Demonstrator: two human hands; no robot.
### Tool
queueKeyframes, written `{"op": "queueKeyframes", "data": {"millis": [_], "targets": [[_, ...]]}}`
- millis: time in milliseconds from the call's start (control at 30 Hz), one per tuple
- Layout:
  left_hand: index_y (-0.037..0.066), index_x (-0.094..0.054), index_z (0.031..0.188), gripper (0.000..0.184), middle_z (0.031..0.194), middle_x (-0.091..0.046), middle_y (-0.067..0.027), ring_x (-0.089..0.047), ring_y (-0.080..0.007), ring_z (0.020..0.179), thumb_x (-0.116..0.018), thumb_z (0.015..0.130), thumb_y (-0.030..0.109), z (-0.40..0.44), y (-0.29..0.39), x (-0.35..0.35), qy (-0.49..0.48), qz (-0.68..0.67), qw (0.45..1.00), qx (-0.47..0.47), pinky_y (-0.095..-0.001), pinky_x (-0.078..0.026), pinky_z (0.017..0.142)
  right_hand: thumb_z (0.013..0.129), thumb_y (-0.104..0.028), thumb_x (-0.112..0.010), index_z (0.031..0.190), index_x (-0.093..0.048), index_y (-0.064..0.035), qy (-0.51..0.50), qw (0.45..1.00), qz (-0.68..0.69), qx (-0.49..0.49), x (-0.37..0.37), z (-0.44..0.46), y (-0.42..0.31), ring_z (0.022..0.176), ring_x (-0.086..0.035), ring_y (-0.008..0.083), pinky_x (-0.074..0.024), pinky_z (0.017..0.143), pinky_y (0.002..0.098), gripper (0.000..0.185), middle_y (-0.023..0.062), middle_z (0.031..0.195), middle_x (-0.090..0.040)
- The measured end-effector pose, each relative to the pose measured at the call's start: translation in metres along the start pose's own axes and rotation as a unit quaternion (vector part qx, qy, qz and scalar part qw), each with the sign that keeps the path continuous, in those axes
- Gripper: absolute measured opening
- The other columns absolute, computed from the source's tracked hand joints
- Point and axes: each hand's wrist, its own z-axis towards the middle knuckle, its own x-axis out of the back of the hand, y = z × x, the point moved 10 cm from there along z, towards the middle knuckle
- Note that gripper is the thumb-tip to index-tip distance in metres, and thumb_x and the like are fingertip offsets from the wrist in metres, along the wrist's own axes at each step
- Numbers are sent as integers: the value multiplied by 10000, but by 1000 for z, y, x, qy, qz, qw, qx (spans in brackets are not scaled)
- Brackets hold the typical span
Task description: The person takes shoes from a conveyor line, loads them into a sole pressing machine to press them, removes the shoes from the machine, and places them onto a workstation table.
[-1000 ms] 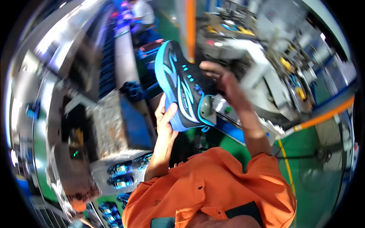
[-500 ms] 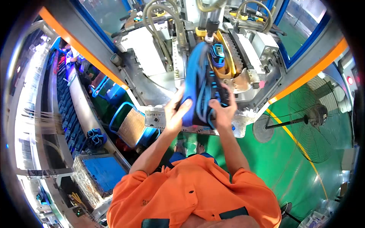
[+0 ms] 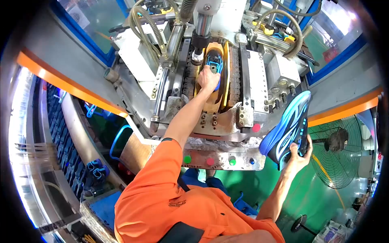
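My left hand (image 3: 208, 78) reaches into the press machine, its fingers closed on the heel end of a dark shoe with blue edging (image 3: 214, 60). That shoe lies in a yellow-sided mould (image 3: 226, 77) between two rows of dark segments. Off to the right, my right hand (image 3: 298, 158) grips a second shoe (image 3: 287, 128) at its heel and upper, with the blue sole facing left and the toe pointing up. A metal cylinder (image 3: 202, 28) stands above the mould, just left of the first shoe.
A panel with green and red buttons (image 3: 221, 159) runs along the machine's front. Orange bars (image 3: 73, 91) flank it. A floor fan (image 3: 337, 141) stands at the right. At the left are a conveyor (image 3: 65, 133), a blue-topped box (image 3: 106, 207) and a wooden-seated chair (image 3: 135, 153).
The view has turned to the machine. My left hand has left the held shoe and moved onto the one in the mould. My right hand has carried its shoe to the right.
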Motion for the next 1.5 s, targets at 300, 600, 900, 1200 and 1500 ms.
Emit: {"op": "queueKeyframes", "data": {"millis": [300, 600, 900, 1200, 1500], "targets": [[-52, -670, 877, 210, 865, -660, -47, -588, -113, 765, -702, 725, 89, -70, -80, 85, -157, -531, 811, 186, -265, -458, 692, 691, -245, -791, 1191, -588, 12, -164, 976, -137, 42, -194, 114, -37, 821, -626, 165, -490, 771, 271, 598, 114, 999, -679], [-61, -610, 1119, 439, 1000, -654, -84, -612, -150, 871, -672, 703, 67, -256, -155, 363, 33, -432, 877, 206, -271, -467, 808, 686, -326, -775, 1066, -563, 13, -327, 826, -449, 96, -475, 32, 65, 995, -650, 363, -528, 852, 418, 552, 219, 1040, -666], [14, -637, 1059, 376, 944, -646, -51, -606, -148, 866, -690, 705, 128, -446, -202, 434, 420, -378, 765, 308, -319, -470, 788, 730, -294, -743, 1261, -393, -15, -302, 857, -395, 132, -464, -18, 63, 1075, -583, 415, -495, 891, 449, 694, 252, 1133, -577], [82, -654, 1036, 309, 902, -664, -32, -610, -154, 820, -683, 753, 201, -569, -200, 362, 430, -427, 667, 433, -316, -464, 695, 852, -74, -548, 1013, -635, -49, -614, 705, 30, 354, -305, -368, 36, 899, -573, 360, -487, 767, 407, 185, 160, 961, -598], [24, -646, 1000, 239, 868, -683, -75, -638, -147, 755, -678, 769, 79, -744, -202, 362, 602, -472, 506, 399, -302, -497, 661, 892, -76, -546, 1120, -599, 11, -598, 703, 106, 371, -332, -408, -22, 912, -599, 334, -490, 798, 368, 250, 171, 989, -606]]}}
